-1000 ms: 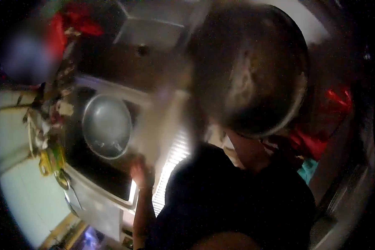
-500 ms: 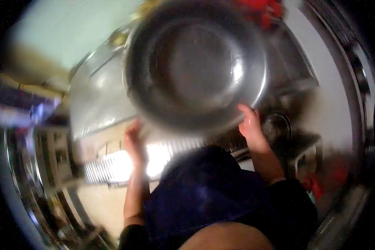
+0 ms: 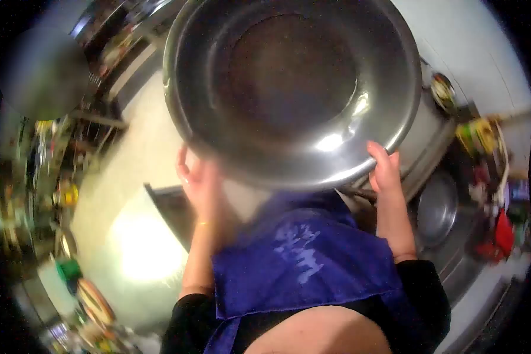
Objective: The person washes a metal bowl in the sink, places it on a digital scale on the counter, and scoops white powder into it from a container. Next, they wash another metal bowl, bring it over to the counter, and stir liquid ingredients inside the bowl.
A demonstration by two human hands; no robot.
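Observation:
A large round metal basin [image 3: 342, 162] tilts its hollow side towards me, above and in front of my blue apron [image 3: 259, 265]. My right hand [image 3: 386, 168] grips its lower right rim, with the thumb over the edge. At the lower left rim is my left hand [image 3: 202, 183], its fingers partly smeared by motion. Whether those fingers hold the rim or only lie against it, I cannot tell. The basin's underside is hidden.
At the right, a second metal basin [image 3: 438, 209] stands in a dark sink-like area beside a red item [image 3: 504, 233]. Blurred shelving [image 3: 53, 159] fills the left side. Below left, a shiny flat metal surface [image 3: 144, 245] reflects bright light.
My view has swung round to another part of the room. The basin appears larger in view, with both hands still at its lower rim, my right hand on it.

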